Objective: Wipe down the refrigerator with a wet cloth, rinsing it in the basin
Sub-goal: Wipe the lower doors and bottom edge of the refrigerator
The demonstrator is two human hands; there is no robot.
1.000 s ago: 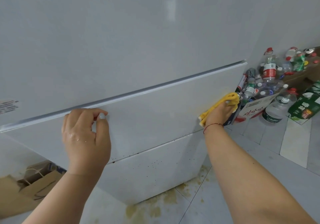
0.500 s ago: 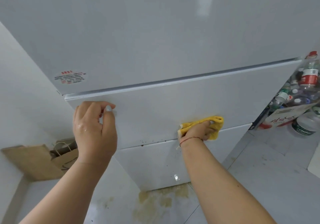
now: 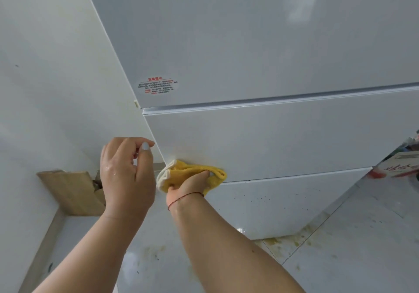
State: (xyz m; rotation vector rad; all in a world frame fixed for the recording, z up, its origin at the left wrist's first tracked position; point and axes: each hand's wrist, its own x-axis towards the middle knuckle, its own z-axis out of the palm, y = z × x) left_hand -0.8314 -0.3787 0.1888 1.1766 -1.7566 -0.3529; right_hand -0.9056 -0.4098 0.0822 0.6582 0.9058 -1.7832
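Note:
The white refrigerator fills the upper right of the head view, with an upper door, a middle drawer and a speckled bottom drawer. My right hand grips a yellow cloth with a white edge and presses it on the middle drawer's lower left corner. My left hand hovers just left of that corner with its fingers curled, its thumb tip near the fridge's edge, holding nothing. No basin is in view.
A white wall runs along the left. A brown cardboard piece leans in the gap beside the fridge. A printed box stands at the right edge. Yellowish stains mark the tiled floor under the fridge.
My right hand has wiped the cloth leftward along the middle drawer, from its right end to its left corner. The view has swung left; my left hand now sits lower, beside the corner.

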